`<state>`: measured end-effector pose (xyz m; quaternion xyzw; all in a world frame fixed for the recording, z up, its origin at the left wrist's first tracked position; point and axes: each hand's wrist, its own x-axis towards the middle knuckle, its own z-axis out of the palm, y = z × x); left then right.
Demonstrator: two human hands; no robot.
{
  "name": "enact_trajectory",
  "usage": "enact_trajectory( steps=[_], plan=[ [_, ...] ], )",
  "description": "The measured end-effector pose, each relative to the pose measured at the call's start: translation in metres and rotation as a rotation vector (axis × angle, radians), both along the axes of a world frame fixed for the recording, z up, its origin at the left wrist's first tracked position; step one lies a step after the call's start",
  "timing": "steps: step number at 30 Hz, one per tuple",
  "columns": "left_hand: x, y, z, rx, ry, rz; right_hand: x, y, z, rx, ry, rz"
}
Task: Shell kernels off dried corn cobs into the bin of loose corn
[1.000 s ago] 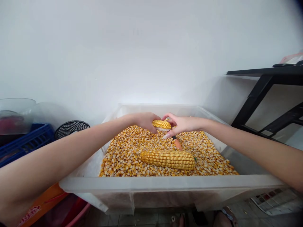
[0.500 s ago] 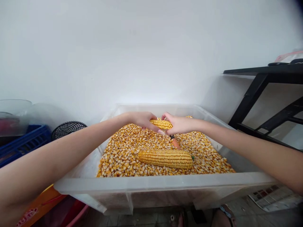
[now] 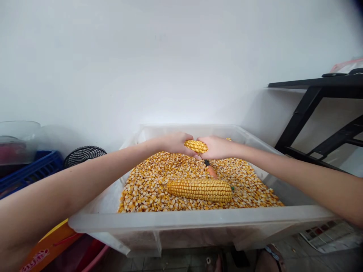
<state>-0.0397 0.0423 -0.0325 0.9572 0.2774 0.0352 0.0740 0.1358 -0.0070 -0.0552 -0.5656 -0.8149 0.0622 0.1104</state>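
Note:
Between my two hands is a yellow corn cob (image 3: 196,146), held above the loose kernels toward the back of a clear plastic bin (image 3: 198,219). My left hand (image 3: 179,143) is closed around its left end. My right hand (image 3: 217,147) grips the right end, with fingers partly hidden behind the cob. Below them an orange-handled tool (image 3: 211,171) with a black collar lies in the corn kernels (image 3: 147,185); its far end is hidden. A larger whole corn cob (image 3: 200,190) rests on the kernels near the front rim.
On the left are a blue crate (image 3: 31,170), a black wire basket (image 3: 85,153), and an orange-yellow box (image 3: 49,247). A black table frame (image 3: 300,113) stands at right. The white wall (image 3: 181,64) rises directly behind the bin.
The cob has turned slightly in my hands and lifted a little. Both hands have closed in more tightly around its ends. The larger cob and the tool stay put.

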Motion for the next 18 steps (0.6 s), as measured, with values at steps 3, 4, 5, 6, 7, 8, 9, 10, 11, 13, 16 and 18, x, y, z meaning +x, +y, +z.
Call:
enact_trajectory(
  steps=[3, 4, 5, 6, 7, 8, 9, 10, 11, 13, 16, 18],
  plan=[
    [0.001, 0.002, -0.004, 0.043, -0.009, 0.017, -0.002, 0.0, -0.002, 0.019, -0.01, -0.026],
    [0.001, 0.002, -0.006, 0.059, -0.013, 0.028, -0.004, 0.0, -0.002, 0.021, -0.017, -0.035],
    [0.002, 0.003, -0.009, 0.071, -0.015, 0.038, -0.004, 0.0, -0.002, 0.023, -0.022, -0.036],
    [0.002, 0.003, -0.011, 0.079, -0.011, 0.047, -0.005, 0.0, -0.003, 0.024, -0.022, -0.034],
    [0.002, 0.004, -0.012, 0.081, -0.005, 0.053, -0.005, 0.0, -0.003, 0.016, -0.018, -0.024],
    [0.002, 0.005, -0.013, 0.075, 0.002, 0.055, -0.005, 0.001, -0.004, -0.003, -0.009, -0.008],
    [0.001, 0.006, -0.014, 0.059, 0.01, 0.053, -0.004, 0.002, -0.004, -0.032, 0.003, 0.012],
    [0.001, 0.006, -0.013, 0.036, 0.019, 0.048, -0.003, 0.003, -0.005, -0.07, 0.018, 0.031],
    [0.0, 0.007, -0.012, 0.005, 0.026, 0.037, -0.001, 0.005, -0.006, -0.112, 0.034, 0.053],
    [-0.001, 0.006, -0.01, -0.057, 0.027, 0.013, 0.002, 0.007, -0.007, -0.172, 0.063, 0.09],
    [-0.001, 0.002, -0.006, -0.043, -0.012, 0.035, 0.005, 0.009, -0.009, -0.172, 0.096, 0.086],
    [0.001, 0.0, -0.007, 0.028, -0.039, 0.063, 0.006, 0.009, -0.009, -0.162, 0.111, 0.065]
  ],
)
